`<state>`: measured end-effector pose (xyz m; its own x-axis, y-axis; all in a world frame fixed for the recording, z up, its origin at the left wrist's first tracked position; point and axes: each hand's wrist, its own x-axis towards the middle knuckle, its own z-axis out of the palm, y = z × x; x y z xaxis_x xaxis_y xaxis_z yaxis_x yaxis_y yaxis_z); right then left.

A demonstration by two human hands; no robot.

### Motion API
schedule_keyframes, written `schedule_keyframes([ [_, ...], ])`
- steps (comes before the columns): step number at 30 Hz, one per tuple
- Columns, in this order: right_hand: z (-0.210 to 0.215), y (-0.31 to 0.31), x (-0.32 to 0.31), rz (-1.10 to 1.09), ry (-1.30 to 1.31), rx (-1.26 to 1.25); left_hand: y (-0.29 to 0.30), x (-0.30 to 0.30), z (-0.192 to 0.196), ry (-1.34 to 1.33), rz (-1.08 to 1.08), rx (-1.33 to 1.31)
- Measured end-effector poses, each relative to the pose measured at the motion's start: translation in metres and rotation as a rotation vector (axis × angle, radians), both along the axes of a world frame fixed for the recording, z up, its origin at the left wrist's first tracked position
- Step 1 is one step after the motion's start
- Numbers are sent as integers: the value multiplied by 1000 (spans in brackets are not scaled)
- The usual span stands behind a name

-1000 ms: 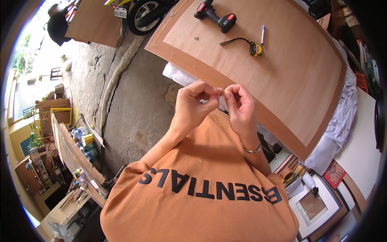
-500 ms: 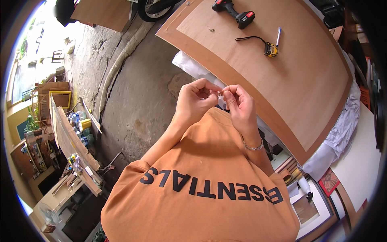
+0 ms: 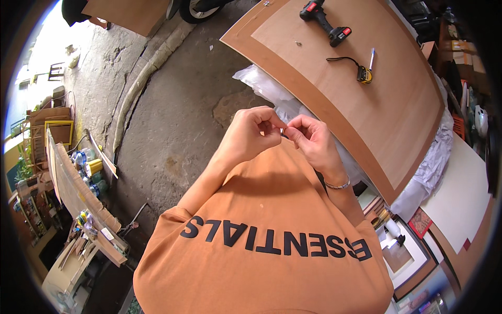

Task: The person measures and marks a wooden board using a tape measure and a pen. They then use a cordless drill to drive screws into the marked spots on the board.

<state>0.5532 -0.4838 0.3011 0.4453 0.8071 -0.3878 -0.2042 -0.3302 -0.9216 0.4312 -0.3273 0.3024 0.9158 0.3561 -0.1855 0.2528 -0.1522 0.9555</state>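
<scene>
Fingertips meeting in front of my chest, my left hand (image 3: 248,137) and my right hand (image 3: 314,142) are both closed in a pinch. Whatever sits between them is too small and covered to name. To their right lies a large flat wooden panel (image 3: 379,112) with a darker brown border. On it rest a black and red cordless drill (image 3: 325,23), a yellow and black tape measure (image 3: 364,75) with a wrist strap, and a pen (image 3: 372,58). A few tiny metal-looking bits (image 3: 298,44) lie near the drill.
Crumpled white plastic wrap (image 3: 266,86) pokes out under the panel's edge. Concrete floor (image 3: 172,104) stretches to the left, with a wheel (image 3: 201,13) at the far side. A cluttered workbench (image 3: 78,178) stands at left; frames (image 3: 405,256) lie at lower right.
The view has shifted, so the panel and its tools appear farther right. My fingertips stay together, and the small pale thing seen between them earlier is now hidden. A white scrap shows on the floor.
</scene>
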Motion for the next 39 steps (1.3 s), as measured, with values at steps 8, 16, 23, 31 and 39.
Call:
schedule_keyframes([
  [8, 12, 66, -43, -47, -259, -70, 63, -42, -14, -89, 94, -590],
  [16, 14, 80, -63, -74, -344, -114, 91, -49, -23, 44, -62, -620],
  [23, 11, 69, -56, -290, -157, -3, 84, -29, -25, 6, 22, -772],
  [31, 9, 29, -27, -457, -31, 183, 33, 13, -11, 31, 96, -646],
  [39, -11, -36, 28, -468, -188, 195, -43, 75, -13, -24, 131, -576],
])
